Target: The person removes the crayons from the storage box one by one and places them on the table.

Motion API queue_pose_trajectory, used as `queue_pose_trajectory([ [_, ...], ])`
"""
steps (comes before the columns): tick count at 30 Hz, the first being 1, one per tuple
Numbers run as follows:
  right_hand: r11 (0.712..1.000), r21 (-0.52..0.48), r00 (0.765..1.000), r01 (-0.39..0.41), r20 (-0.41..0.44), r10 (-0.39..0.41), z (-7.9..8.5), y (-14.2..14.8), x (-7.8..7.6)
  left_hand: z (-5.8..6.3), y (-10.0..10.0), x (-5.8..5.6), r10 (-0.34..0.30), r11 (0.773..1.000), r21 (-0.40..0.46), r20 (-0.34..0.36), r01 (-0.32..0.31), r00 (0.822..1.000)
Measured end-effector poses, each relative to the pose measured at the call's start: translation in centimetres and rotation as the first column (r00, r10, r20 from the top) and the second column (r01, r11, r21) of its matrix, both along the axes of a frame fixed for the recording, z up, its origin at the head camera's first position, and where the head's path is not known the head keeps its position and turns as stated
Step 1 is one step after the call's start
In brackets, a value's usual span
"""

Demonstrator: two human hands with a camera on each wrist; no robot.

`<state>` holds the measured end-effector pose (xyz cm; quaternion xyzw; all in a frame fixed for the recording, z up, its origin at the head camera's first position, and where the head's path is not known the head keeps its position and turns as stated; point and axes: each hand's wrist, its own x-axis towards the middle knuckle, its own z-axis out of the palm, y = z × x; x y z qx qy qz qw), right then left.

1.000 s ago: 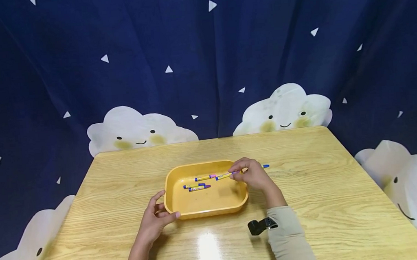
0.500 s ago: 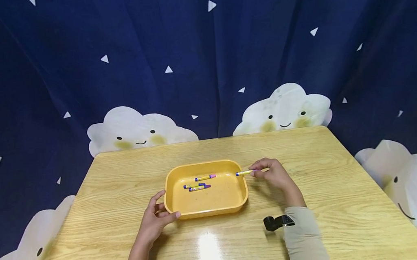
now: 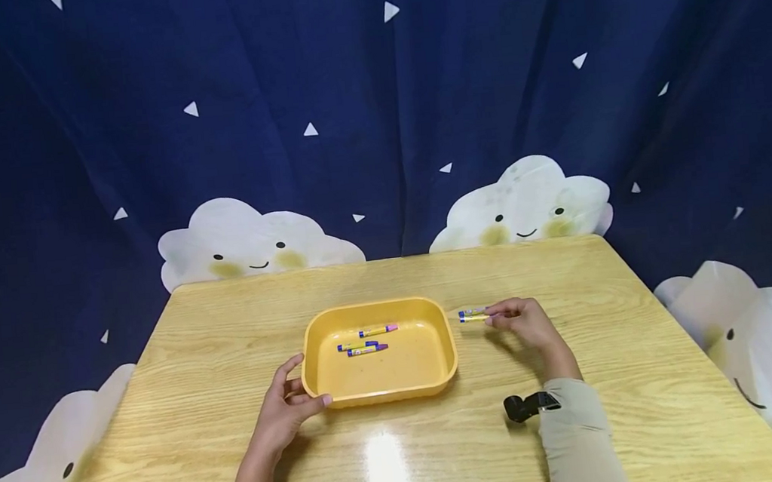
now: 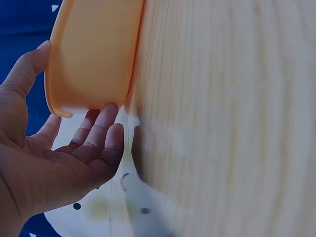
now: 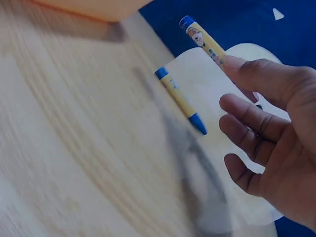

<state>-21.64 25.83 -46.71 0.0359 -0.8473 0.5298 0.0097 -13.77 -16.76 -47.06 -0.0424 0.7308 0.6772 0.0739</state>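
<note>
Right hand [image 3: 529,328]: thumb and forefinger pinch a held crayon [image 5: 205,42], slim and cylindrical, in a yellow printed wrapper with a blue end cap; its tip is mostly hidden by the fingers. The other fingers bend loosely and bear nothing. Held crayon is right of the tray, near a blue-tipped crayon [image 5: 177,94] with a conical point, which lies on the table; whether the held piece touches the table is unclear.

Left hand [image 3: 284,412]: grips the near left corner of the plastic tray [image 3: 396,372], thumb over the rim, fingers against the outer wall. Tray is yellow-orange, smooth, shallow, rectangular with rounded corners and a lipped edge.

In tray: pink-tipped crayon [image 3: 376,332] apart, towards the far wall; purple-tipped crayon [image 3: 367,350] just beside a second blue crayon [image 3: 352,346], roughly parallel. Wrappers yellow.

Table [image 3: 231,344]: wood-grained, glossy, with a bright glare patch on the near side. Behind: navy fabric curtain [image 3: 277,68], softly folded, printed with white triangles and smiling clouds. Right sleeve [image 3: 581,437]: beige cloth.
</note>
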Motion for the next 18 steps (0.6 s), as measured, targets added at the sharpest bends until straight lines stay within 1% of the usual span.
queue_pose_trajectory([
  [2, 1.0, -0.006, 1.0, 0.002, 0.027, -0.002, -0.5, 0.2, -0.2, 0.1, 0.0, 0.0, 0.003, 1.0, -0.002, 0.001, -0.003, 1.0],
  [6, 1.0, 0.011, 1.0, 0.003, 0.031, -0.003, -1.2, 0.4, -0.8, 0.3, 0.0, 0.1, 0.0, 1.0, 0.002, -0.005, 0.0, 1.0],
  [11, 0.996, 0.083, 1.0, -0.006, 0.029, 0.004, -1.7, 0.5, -1.3, 0.4, 0.0, 0.2, 0.002, 1.0, 0.01, -0.009, -0.002, 1.0],
  [16, 0.993, 0.119, 1.0, -0.004, 0.028, 0.001, -2.2, 0.4, -1.6, 0.1, 0.0, 0.1, 0.005, 1.0, 0.015, -0.006, -0.005, 1.0],
  [18, 0.988, 0.157, 1.0, -0.001, 0.004, 0.0, -2.4, 0.4, -1.7, 0.0, 0.0, 0.1, 0.005, 1.0, 0.015, -0.005, -0.005, 1.0],
])
